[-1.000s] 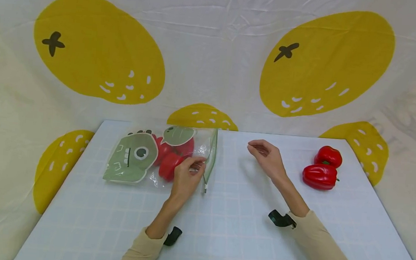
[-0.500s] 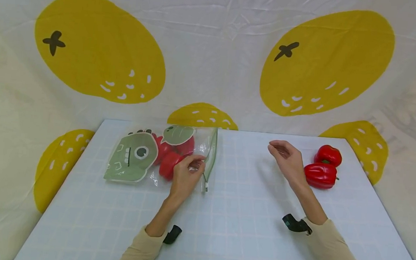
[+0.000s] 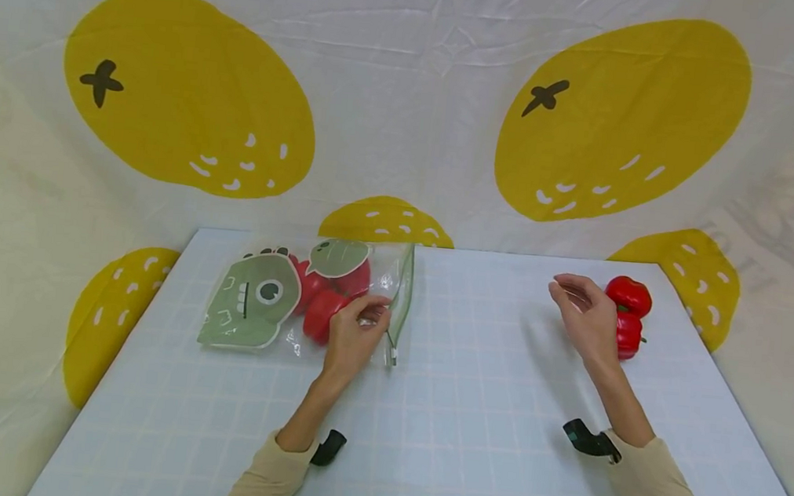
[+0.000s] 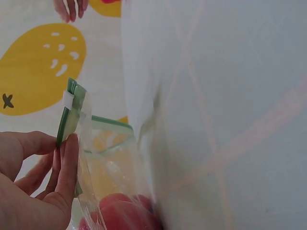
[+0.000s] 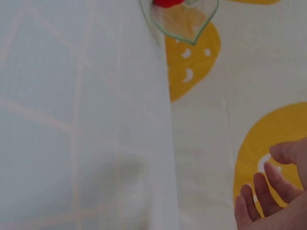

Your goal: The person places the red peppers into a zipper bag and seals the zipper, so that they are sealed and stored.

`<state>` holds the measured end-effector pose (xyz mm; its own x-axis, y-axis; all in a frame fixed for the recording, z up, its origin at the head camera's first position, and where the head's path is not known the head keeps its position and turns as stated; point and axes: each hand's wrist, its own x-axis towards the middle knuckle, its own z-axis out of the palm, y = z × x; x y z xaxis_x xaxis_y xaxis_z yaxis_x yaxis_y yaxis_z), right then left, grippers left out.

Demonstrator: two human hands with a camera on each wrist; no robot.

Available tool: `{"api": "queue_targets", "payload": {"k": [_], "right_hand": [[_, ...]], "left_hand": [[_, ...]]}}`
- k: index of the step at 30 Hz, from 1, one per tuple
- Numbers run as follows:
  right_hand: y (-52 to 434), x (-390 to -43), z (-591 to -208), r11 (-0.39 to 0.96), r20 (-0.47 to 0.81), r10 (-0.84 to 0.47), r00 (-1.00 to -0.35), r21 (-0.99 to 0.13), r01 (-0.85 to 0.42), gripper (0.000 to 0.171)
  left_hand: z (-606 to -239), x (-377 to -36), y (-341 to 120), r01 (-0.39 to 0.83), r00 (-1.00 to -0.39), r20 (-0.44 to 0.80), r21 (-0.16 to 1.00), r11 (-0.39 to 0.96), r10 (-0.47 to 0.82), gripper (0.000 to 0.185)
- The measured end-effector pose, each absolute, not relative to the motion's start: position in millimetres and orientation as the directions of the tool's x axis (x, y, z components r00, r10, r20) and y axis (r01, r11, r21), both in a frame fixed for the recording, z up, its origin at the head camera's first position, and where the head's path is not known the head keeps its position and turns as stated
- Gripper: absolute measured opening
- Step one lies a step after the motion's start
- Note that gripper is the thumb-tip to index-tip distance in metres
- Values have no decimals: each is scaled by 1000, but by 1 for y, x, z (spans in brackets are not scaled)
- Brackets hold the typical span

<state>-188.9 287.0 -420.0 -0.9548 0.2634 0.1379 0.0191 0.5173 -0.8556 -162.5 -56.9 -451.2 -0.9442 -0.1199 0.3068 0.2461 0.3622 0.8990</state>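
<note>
A clear zip bag (image 3: pixel 248 329) with a green dinosaur print lies at the table's left, several red bell peppers (image 3: pixel 323 316) inside. At its mouth, my left hand (image 3: pixel 355 335) pinches the green-edged rim; in the left wrist view, thumb and fingers grip the green zip strip (image 4: pixel 72 108) just beside a white slider (image 4: pixel 68 99). The mouth gapes in the right wrist view. My right hand (image 3: pixel 587 320), fingers loosely bent and holding nothing, hovers left of two more red bell peppers: the farther one (image 3: pixel 629 295) shows mostly whole, while the hand partly hides the nearer one (image 3: pixel 629 336).
A pale checked cloth covers the table (image 3: pixel 451 442). Behind it hangs a white sheet (image 3: pixel 408 123) printed with yellow fruit. A black wrist camera (image 3: pixel 591 439) sits by the right sleeve, another camera (image 3: pixel 329 448) by the left.
My right hand has moved rightward from near the bag's mouth to beside the two loose bell peppers, now covering part of the nearer one. The left hand stays on the bag's rim.
</note>
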Motion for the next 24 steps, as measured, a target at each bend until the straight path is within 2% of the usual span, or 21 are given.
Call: {"api": "queue_targets", "payload": {"k": [18,24], "right_hand": [[336,-170,-428,541,118,484,-867,-819,190,50],[348,-163,-433,547,78,521,-850,-795,263,50]], "left_hand": [[-451,-165,-57,280,-932,341,893,353,-124,14],[-451,-165,-57,268,-937,329,895,355,-121,14]]}}
